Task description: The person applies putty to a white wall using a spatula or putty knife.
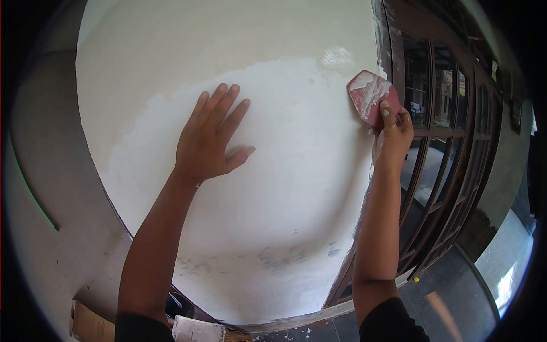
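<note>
A pale wall panel (285, 188) fills the middle of the view, with a whiter coated area and a rough white patch (337, 58) near its upper right. My left hand (213, 134) lies against the panel, fingers spread, holding nothing. Near the panel's right edge, my right hand (397, 128) grips a red scraper (369, 94) between thumb and fingers. White paste is smeared over the scraper's face, and its left edge is at the wall. Grey marks (282, 257) run across the lower panel.
On the right is a dark wooden frame with glass panes (439, 154). A cardboard box (91, 324) and a white-smeared block (196, 329) are at the bottom left. Dark floor tiles (444, 302) show at the lower right. A green line (31, 188) runs down the far left.
</note>
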A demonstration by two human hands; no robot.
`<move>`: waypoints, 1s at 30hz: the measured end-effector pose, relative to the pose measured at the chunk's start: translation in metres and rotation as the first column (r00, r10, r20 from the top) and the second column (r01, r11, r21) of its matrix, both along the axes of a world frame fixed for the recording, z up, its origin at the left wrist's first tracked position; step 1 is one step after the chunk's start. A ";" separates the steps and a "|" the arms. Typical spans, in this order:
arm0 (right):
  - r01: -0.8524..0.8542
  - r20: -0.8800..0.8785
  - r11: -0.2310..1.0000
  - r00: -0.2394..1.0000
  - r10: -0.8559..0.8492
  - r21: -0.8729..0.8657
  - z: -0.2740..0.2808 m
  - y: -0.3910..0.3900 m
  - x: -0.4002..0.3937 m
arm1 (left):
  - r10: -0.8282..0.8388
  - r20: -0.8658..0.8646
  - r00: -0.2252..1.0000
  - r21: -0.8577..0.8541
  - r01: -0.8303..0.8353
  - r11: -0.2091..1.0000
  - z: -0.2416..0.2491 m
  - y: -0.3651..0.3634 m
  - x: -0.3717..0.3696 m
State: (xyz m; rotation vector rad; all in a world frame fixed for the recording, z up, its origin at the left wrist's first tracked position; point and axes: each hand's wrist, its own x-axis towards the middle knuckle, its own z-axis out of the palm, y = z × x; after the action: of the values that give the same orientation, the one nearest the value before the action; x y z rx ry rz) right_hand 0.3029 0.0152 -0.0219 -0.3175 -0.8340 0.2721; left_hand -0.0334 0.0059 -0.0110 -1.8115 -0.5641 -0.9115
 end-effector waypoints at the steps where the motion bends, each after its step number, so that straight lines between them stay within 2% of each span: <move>1: -0.031 -0.020 0.999 0.999 0.032 0.035 0.002 -0.003 -0.003 | 0.006 0.001 1.000 0.002 -0.006 1.000 0.000 0.000 -0.001; 4: -0.074 -0.031 0.993 0.997 0.077 0.089 0.025 -0.009 -0.017 | 0.000 -0.003 1.000 -0.008 0.000 1.000 -0.001 0.000 0.000; 6: -0.049 0.086 0.992 0.996 0.039 0.117 0.044 -0.011 -0.029 | -0.006 0.002 1.000 0.019 0.006 1.000 -0.001 0.001 -0.001; 7: 0.024 0.108 0.996 0.994 -0.034 0.091 0.047 -0.008 -0.029 | -0.008 0.003 1.000 0.021 0.008 1.000 -0.001 0.001 -0.001; 10: 0.068 0.037 0.997 0.997 -0.069 0.032 0.022 0.018 0.001 | -0.011 0.003 1.000 0.022 0.011 1.000 -0.001 0.001 -0.002; 12: 0.036 -0.004 0.999 0.999 -0.036 -0.011 0.005 0.000 0.002 | -0.007 -0.006 1.000 0.007 0.007 1.000 0.000 0.001 -0.001; 14: -0.078 -0.132 0.993 0.987 0.089 0.093 -0.001 -0.005 0.001 | -0.002 -0.001 1.000 0.006 0.002 1.000 -0.001 0.000 -0.001; 16: -0.084 -0.107 0.993 0.990 0.093 0.086 0.011 -0.007 -0.005 | -0.005 -0.009 1.000 0.002 0.005 1.000 0.000 0.000 -0.001; 18: -0.116 -0.010 0.986 0.993 0.118 0.120 0.032 -0.007 -0.018 | -0.007 -0.001 1.000 0.019 0.007 1.000 -0.001 0.001 -0.001; 20: -0.090 0.005 0.987 0.996 0.091 0.134 0.040 -0.002 -0.021 | -0.010 0.001 1.000 0.018 0.010 1.000 -0.001 0.001 -0.002; 22: 0.083 0.060 0.996 0.995 -0.085 0.036 0.030 0.018 -0.006 | -0.010 0.004 1.000 0.017 0.010 1.000 0.000 0.001 -0.003; 23: 0.000 -0.025 1.000 1.000 0.000 0.004 0.020 0.007 -0.006 | -0.012 0.002 1.000 0.011 0.012 1.000 -0.001 0.001 -0.003; 24: -0.001 -0.018 1.000 1.000 0.001 0.008 0.007 0.003 -0.002 | -0.013 0.004 1.000 0.007 0.013 1.000 0.000 0.001 -0.003; 26: -0.005 -0.085 0.992 0.996 0.015 0.124 -0.011 -0.001 0.006 | -0.009 0.010 1.000 0.010 0.009 1.000 0.000 0.000 -0.001; 28: -0.029 -0.088 0.992 0.995 0.041 0.123 -0.007 -0.003 -0.002 | -0.004 -0.008 1.000 0.006 0.004 1.000 0.000 -0.001 -0.002; 30: -0.086 -0.009 0.988 0.996 0.088 0.128 0.014 -0.005 -0.017 | -0.007 -0.004 1.000 0.009 0.007 1.000 0.000 0.000 -0.001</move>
State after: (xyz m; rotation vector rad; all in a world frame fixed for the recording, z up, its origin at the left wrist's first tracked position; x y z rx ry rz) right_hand 0.2858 0.0107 -0.0078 -0.1594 -0.8478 0.3003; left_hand -0.0344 0.0055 -0.0110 -1.8074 -0.5510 -0.9139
